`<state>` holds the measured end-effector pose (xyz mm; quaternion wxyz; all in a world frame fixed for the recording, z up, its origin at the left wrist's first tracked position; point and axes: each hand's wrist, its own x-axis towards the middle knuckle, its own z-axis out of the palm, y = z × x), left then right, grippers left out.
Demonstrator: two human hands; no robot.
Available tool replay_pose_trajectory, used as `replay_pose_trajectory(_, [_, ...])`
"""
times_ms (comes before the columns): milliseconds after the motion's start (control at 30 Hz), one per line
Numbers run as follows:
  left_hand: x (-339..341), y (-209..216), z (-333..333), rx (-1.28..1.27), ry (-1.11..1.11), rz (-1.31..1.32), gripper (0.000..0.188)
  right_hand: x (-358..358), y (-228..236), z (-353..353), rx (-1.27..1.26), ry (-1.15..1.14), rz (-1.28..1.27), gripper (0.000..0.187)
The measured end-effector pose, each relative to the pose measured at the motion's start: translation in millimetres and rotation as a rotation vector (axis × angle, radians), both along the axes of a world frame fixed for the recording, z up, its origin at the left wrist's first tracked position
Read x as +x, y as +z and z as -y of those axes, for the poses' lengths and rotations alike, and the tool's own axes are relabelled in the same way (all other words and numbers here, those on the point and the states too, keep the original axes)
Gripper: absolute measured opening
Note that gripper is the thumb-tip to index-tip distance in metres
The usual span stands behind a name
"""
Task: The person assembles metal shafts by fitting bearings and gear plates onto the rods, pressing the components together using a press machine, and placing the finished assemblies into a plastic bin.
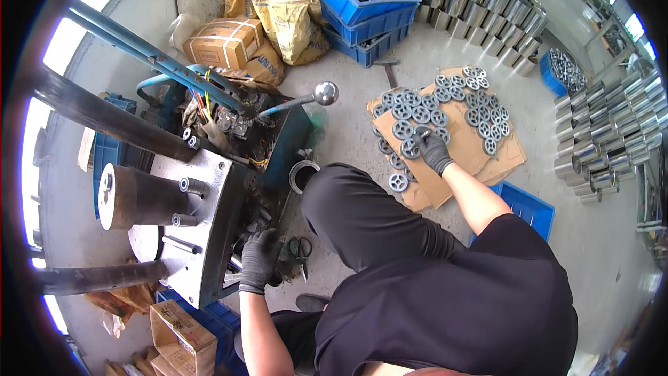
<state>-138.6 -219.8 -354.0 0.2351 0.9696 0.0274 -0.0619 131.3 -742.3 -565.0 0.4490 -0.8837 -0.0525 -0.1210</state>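
Note:
My right hand [434, 152], in a dark grey glove, reaches over cardboard sheets on the floor to the right. Its fingers are closed at the rim of a small grey spoked wheel [410, 148], partly hidden under them. Several more such wheels [402, 111] lie around it, some overlapping. My left hand [259, 259], gloved too, hangs beside the edge of the steel press table [209, 237], nothing visible in it. Its fingers point away from me, loosely bent and slightly apart. Scissors [302, 254] with dark handles are just right of that hand.
On the left stands a press with thick dark columns [118, 115] and a ball-ended lever [324, 93]. Stacked blue crates [365, 10], sacks [278, 14] and a hammer [388, 69] are at the back. Shiny metal cylinders [605, 139] line the right; a blue crate [525, 209] stands beside my right arm.

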Motion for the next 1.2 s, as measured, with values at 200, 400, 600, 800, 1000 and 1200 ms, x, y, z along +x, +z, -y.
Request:
replay_pose_trajectory(200, [1,7,2,0.015,-0.053,0.077,0.032,4,25,-17,-0.255,-0.084,-0.235,0.04])
replay_pose_trajectory(400, [-1,15,4,0.038,-0.058,0.112,0.033,-6,13,-13,-0.005,-0.127,-0.286,0.052])
replay_pose_trajectory(600, [-3,7,-1,0.004,-0.036,0.118,0.032,-6,-8,-22,0.164,-0.123,-0.248,0.06])
replay_pose_trajectory(800, [-6,2,-5,-0.029,0.01,0.075,0.033,7,0,-57,-0.237,-0.613,-0.553,0.063])
replay_pose_trajectory(1000, [-8,9,-6,-0.008,0.003,0.101,0.031,8,10,-60,-0.173,-0.613,-0.609,0.07])
replay_pose_trajectory(1200, [-9,11,-11,-0.035,0.007,0.089,0.031,46,-7,-40,-0.556,-0.247,-0.71,0.048])
